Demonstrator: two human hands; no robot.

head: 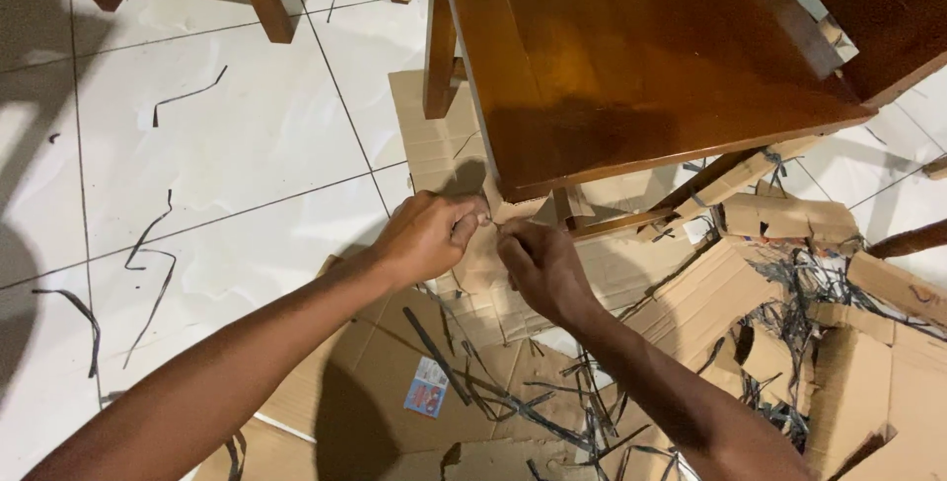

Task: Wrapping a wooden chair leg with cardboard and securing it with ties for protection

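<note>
Two hands (488, 239) pinching cardboard (493, 207) at wooden chair (631, 47); white tile floor (227, 146), scattered strips (148, 244)

Black strips (148, 244), white tile floor (227, 146).

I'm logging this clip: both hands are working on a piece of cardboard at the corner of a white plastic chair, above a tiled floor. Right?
Not quite. The chair is dark brown wood, not white plastic, as the head view shows. The rest holds: left hand and right hand grip the cardboard above the tiled floor.
</note>
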